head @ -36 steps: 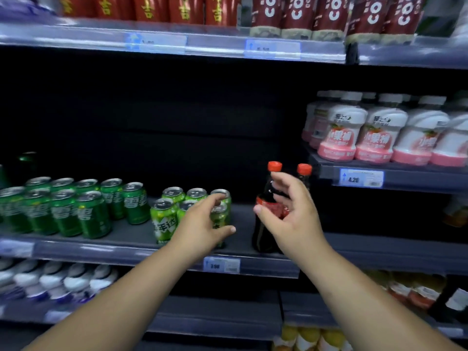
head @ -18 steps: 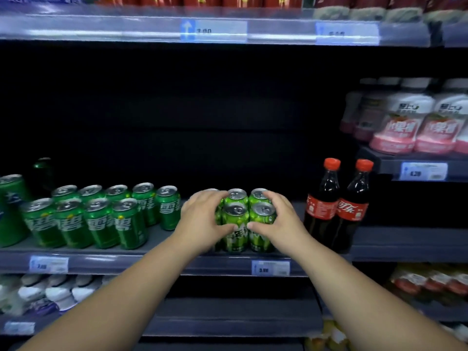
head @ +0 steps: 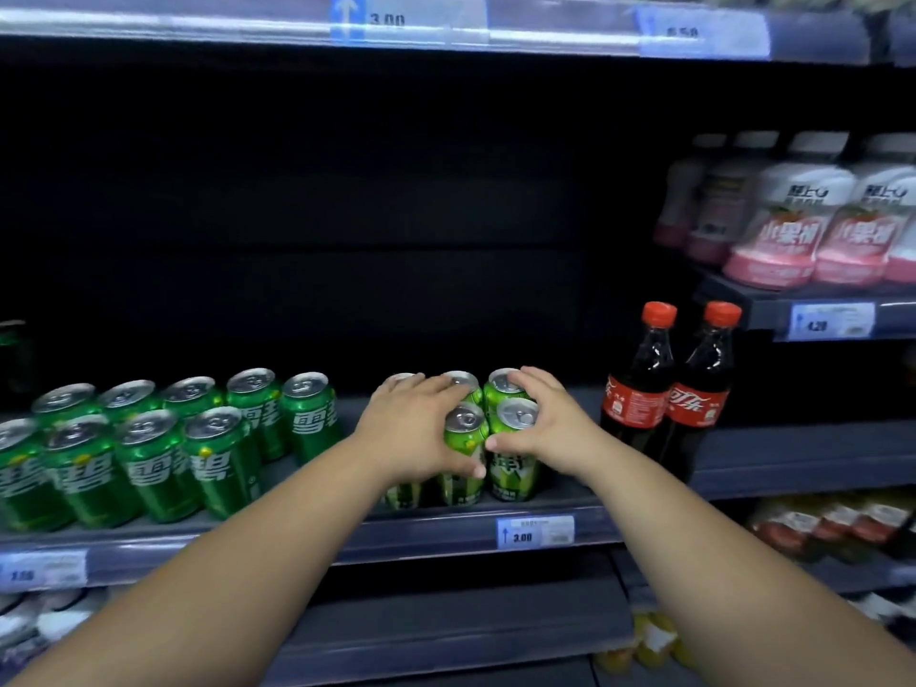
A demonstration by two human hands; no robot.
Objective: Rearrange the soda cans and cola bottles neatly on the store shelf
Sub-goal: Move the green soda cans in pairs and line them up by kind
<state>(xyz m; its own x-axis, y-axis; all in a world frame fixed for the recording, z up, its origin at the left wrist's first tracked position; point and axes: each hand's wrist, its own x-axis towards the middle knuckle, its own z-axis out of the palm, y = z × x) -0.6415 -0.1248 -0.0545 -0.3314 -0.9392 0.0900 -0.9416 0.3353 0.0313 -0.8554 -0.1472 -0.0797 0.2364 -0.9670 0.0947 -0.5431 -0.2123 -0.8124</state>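
A cluster of light green soda cans (head: pixel 513 471) stands at the middle of the dark shelf (head: pixel 426 533). My left hand (head: pixel 414 428) wraps the cluster's left side, thumb across a front can. My right hand (head: pixel 543 421) cups its right side, fingers over the can tops. Several darker green cans (head: pixel 163 453) stand in two rows to the left. Two cola bottles (head: pixel 666 394) with red caps stand upright side by side to the right, apart from my hands.
Pink and white drink bottles (head: pixel 798 225) fill a higher shelf at right. A price tag (head: pixel 535 533) sits on the shelf edge below the cans. Lower shelves hold more bottles (head: pixel 832 528). The shelf's back is dark.
My right hand left the cola bottles a second ago and joined the left at the light green cans. Since half a second ago both hands stay around the cluster, which sits tighter.
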